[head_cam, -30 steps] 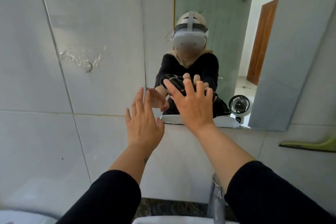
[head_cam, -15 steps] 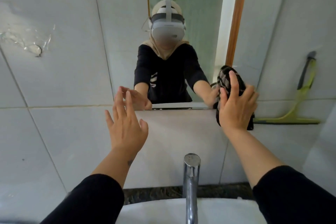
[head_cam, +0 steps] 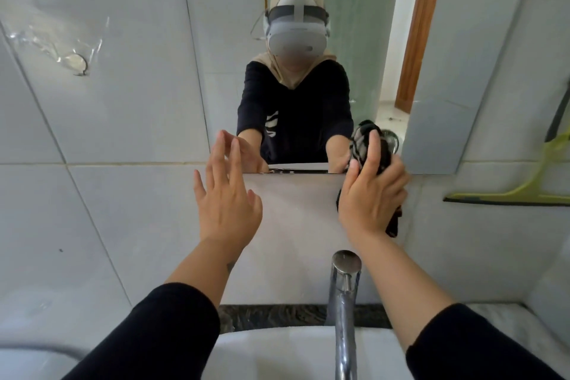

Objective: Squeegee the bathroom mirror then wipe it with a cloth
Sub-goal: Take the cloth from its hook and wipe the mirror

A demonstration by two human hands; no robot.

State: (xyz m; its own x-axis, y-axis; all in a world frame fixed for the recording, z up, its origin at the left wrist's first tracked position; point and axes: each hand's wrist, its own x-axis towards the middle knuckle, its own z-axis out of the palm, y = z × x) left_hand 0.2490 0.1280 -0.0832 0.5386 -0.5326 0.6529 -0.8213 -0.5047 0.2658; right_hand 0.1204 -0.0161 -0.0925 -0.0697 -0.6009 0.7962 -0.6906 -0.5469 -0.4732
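The bathroom mirror [head_cam: 364, 40] hangs on the tiled wall ahead, and a person in a headset is reflected in it. My right hand [head_cam: 371, 194] presses a dark checked cloth [head_cam: 361, 145] against the mirror's lower right corner, with part of the cloth hanging below the edge. My left hand [head_cam: 226, 197] is raised with fingers spread near the mirror's lower left corner and holds nothing. A lime-green squeegee [head_cam: 521, 194] leans against the wall at the right, blade down.
A chrome tap [head_cam: 344, 293] rises from the white basin [head_cam: 277, 355] just below my arms. A dark stone ledge [head_cam: 271, 316] runs behind the basin. A broken hook mount [head_cam: 75, 63] with peeling film sticks to the left wall tile.
My right hand with the cloth has moved from the mirror's lower middle to its lower right corner. The view has shifted, bringing the squeegee and basin into sight. My left hand stays raised.
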